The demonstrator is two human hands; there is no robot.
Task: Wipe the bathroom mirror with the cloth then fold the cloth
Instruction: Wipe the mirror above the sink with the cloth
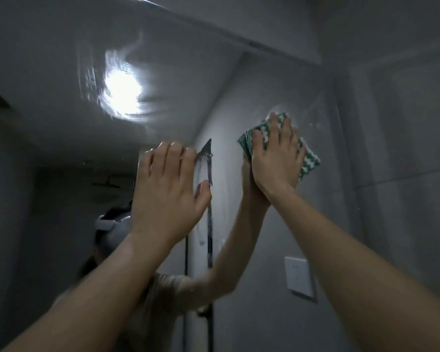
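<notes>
In the head view, you are wiping the mirror [252,80] high up on its right part: your right hand [277,158] is pressing the green-and-white cloth [309,161] flat against the glass with the fingers spread straight, so the cloth is being pushed by an open palm, not pinched. Your left hand [168,184] is resting on the glass just beside it, to the left, fingers only slightly bent and holding nothing, apparently bracing you. Judging by the smeared streaks that are catching the reflected ceiling light [122,90] at the upper left, some of the glass is already being covered, yet whether the whole pane is clean cannot be told from here, since the lower part is lying out of sight. So you are most likely somewhere in the wiping step, and the folding is not yet begun: the cloth looks bunched into layers under your palm, not laid out in a neat fold. Counting what is showing: one cloth, one mirror, two hands of yours with their two reflections meeting them in the glass, one white wall socket [300,278] at the lower right, one chrome shower rail [210,212] in the reflection, and one bright light.
</notes>
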